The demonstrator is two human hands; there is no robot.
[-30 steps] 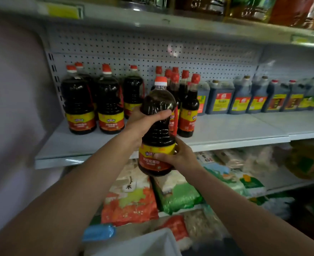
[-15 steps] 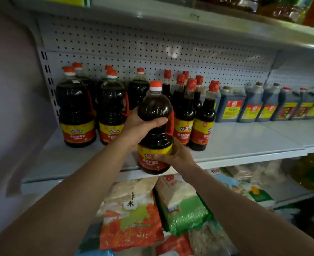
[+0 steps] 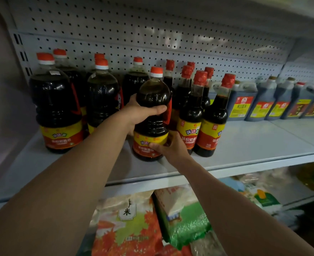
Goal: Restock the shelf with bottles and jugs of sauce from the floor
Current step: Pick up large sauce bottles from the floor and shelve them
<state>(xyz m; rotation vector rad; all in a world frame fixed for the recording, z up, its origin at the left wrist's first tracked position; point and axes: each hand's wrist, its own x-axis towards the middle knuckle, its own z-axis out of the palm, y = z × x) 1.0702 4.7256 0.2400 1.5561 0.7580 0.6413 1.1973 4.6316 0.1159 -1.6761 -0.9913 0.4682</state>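
Since a moment ago the jug has come forward over the shelf edge and now sits upright with its base on the shelf board, where before it hung at the lip. Both of my grips are closed on it: my left hand wraps the dark waist of the jug just under its rounded shoulder, thumb laid across the front, while my right hand holds it low at the yellow and red label, thumb pressed on the label's face and fingers curled round the far side. Its red cap with a white band points straight up. Just to the right, almost touching my right hand, stand slim red-capped bottles in a tight cluster. To the left stand two larger jugs of the same dark sauce with the same label, more of them in a row behind. Farther right along the shelf, well apart from my hands, a row of squarish dark jugs lines the pegboard back panel. Below the shelf lie bagged goods, a red leaf-patterned bag beside a green one.
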